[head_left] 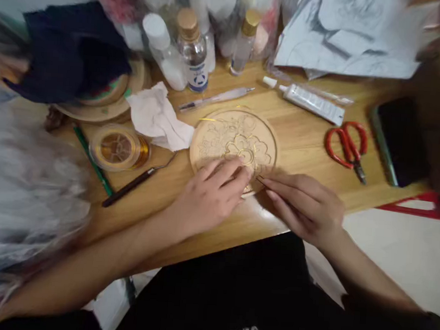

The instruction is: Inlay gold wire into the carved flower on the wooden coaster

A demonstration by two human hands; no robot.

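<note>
Two hands: both meet at the near edge of the round wooden disc (233,141), which lies mid-table (300,140) and bears a flower outline with gold wire.
Left hand (210,192): loosely open, fingertips pressing on the disc's near rim.
Right hand (305,206): fingers pinched on a thin dark tool (259,180), its tip at the disc's edge.
Left of disc: crumpled white tissue (157,115), clear spool of gold wire (119,148), dark-handled hook tool (136,182).
Right of disc: white glue tube (310,103), red-handled scissors (347,146), black phone (400,140).
</note>
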